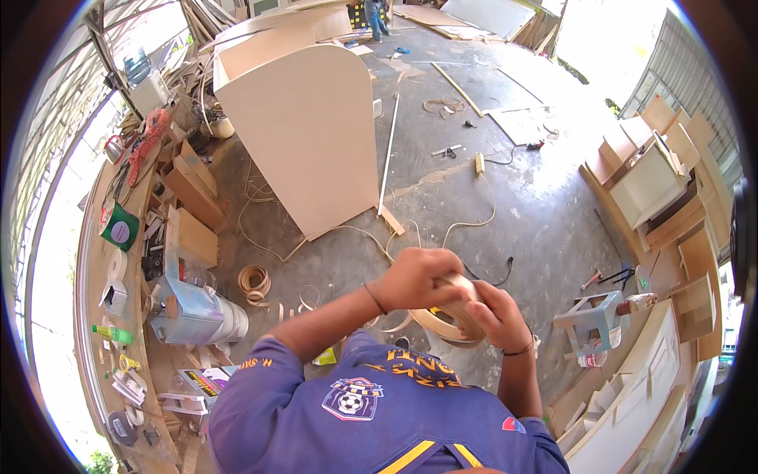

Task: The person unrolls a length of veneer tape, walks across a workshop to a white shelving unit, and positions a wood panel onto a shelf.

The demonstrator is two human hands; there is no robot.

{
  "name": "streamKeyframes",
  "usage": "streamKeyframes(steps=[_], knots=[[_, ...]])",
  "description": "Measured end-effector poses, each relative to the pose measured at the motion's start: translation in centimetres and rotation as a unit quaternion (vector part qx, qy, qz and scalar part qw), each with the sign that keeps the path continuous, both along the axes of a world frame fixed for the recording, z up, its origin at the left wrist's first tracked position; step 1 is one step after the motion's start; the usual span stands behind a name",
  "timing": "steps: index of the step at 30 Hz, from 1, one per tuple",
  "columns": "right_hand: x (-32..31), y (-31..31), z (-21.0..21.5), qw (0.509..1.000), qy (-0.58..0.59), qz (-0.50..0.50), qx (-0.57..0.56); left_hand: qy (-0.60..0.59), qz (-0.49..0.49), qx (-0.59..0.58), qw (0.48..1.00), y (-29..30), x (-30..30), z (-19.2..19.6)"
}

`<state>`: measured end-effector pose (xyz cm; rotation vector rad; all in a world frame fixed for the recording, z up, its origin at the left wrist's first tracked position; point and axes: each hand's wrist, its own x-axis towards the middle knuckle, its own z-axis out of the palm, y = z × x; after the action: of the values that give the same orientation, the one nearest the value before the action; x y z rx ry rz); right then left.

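In front of my chest, both hands are on a coil of pale wood-coloured edge banding (452, 326). My left hand (418, 279) is closed, its fingers curled over the upper part of the strip. My right hand (500, 315) grips the coil's right side, with the thumb lying along the band. The lower loops hang below my fingers, and part of the coil is hidden behind them. A tall cream panel cabinet (304, 134) with one rounded corner stands on the floor beyond my hands.
Another coil of banding (254, 283) lies on the floor at left, near a paint-stained bucket (231, 320). A cord (363, 230) trails across the floor by the cabinet. At right are a blue-grey stool (598, 320) and wooden cabinet parts (649, 189). A cluttered bench (93, 276) runs along the left.
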<state>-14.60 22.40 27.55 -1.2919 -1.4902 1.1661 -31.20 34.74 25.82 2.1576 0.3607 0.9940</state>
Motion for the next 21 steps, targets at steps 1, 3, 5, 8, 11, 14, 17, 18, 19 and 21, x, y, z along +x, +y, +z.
streamKeyframes(steps=[1,3,5,8,11,14,17,18,19,21], knots=[[-0.7,0.3,0.4,0.999,0.033,0.015,-0.028,0.085,-0.033,0.039,0.995,0.2,-0.3,1.0],[-0.4,0.6,0.0,1.0,0.003,0.012,-0.01,0.197,-0.079,0.075,0.974,1.1,-0.2,2.3],[-0.4,0.7,0.0,1.0,0.0,-0.01,0.015,0.168,-0.05,0.108,0.979,1.3,-0.6,2.1],[-0.6,1.0,0.7,0.991,0.02,-0.08,0.109,0.036,0.019,0.015,0.999,2.4,-0.9,2.7],[-0.3,2.0,0.9,0.96,0.005,-0.146,0.238,-0.174,0.106,-0.191,0.96,4.6,-0.9,2.5],[-0.5,2.9,0.0,0.952,0.04,-0.192,0.237,-0.275,0.086,-0.392,0.874,5.6,-0.9,2.7],[-2.4,4.0,-2.1,0.909,0.198,-0.257,0.261,-0.346,0.047,-0.544,0.763,4.5,1.9,-0.4],[-3.4,4.2,-3.0,0.884,0.215,-0.298,0.29,-0.352,0.04,-0.651,0.671,3.1,3.3,-1.4],[-4.3,4.5,-4.4,0.855,0.233,-0.337,0.319,-0.355,0.0,-0.686,0.636,1.6,4.1,-3.3],[-5.0,4.4,-5.1,0.824,0.233,-0.394,0.333,-0.348,0.002,-0.724,0.596,-0.1,4.4,-7.3]])
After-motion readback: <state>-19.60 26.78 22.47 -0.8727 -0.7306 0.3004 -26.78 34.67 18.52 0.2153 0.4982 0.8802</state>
